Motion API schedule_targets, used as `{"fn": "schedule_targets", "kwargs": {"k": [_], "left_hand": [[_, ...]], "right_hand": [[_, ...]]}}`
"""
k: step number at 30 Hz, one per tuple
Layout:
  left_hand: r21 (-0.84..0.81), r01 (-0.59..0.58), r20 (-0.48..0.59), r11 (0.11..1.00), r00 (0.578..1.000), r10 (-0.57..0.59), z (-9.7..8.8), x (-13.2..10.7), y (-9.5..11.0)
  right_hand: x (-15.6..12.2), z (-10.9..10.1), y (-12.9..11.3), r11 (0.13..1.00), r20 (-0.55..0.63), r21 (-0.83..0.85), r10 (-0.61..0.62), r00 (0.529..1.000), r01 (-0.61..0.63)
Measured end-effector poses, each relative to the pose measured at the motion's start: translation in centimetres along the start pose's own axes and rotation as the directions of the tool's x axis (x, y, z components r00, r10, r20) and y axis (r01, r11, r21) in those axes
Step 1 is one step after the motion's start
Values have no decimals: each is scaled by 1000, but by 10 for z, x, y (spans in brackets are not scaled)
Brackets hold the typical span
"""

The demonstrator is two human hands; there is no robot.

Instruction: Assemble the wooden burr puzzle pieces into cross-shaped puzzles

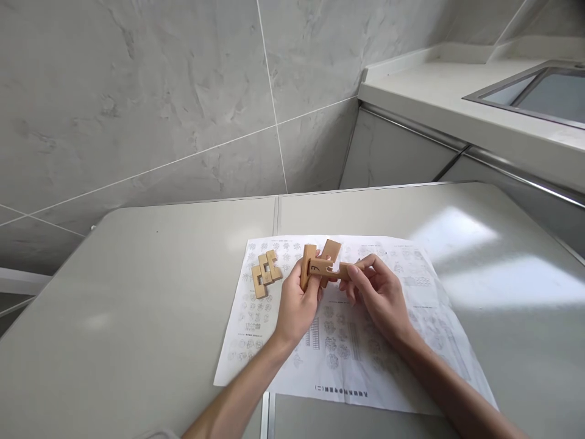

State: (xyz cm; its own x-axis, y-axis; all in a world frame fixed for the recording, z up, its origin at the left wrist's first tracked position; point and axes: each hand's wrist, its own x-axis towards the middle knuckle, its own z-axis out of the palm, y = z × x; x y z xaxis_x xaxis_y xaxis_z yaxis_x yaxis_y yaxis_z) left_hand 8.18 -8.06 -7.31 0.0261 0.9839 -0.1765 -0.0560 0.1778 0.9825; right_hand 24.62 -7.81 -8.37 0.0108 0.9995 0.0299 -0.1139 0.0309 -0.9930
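Several notched wooden puzzle pieces (309, 259) are joined crosswise in my left hand (295, 305), its fingers wrapped round them. One of them, a notched bar (343, 271), reaches across to my right hand (379, 292), whose thumb and fingers pinch its far end. A dark mark shows on the bar near my left thumb. Whether the bar is one piece or two touching ones, I cannot tell. Left of my hands, several loose notched wooden pieces (266, 273) lie side by side on a printed paper sheet (338, 390). My fingertips partly hide the held pieces.
The creased sheet of diagrams lies upside down on a light folding table (114, 341) with a seam down its middle. A grey tiled wall (183, 91) stands behind. At the right are a white counter (411, 85) with a sink (539, 91) and grey cabinets (397, 140).
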Motion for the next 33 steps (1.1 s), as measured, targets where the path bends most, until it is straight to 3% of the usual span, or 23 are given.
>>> {"fn": "schedule_targets", "kwargs": {"k": [8,21,33], "left_hand": [[167,-58,-7,984,998,60,0,-1,-5],[176,-145,33,974,989,141,-1,-1,-12],[193,-180,34,965,984,177,-2,-1,-17]], "right_hand": [[-4,2,7,1000,6,-20,4,1000,-4],[-5,3,6,998,-16,-59,2,1000,-3],[-7,5,3,996,68,-81,45,997,-39]]}}
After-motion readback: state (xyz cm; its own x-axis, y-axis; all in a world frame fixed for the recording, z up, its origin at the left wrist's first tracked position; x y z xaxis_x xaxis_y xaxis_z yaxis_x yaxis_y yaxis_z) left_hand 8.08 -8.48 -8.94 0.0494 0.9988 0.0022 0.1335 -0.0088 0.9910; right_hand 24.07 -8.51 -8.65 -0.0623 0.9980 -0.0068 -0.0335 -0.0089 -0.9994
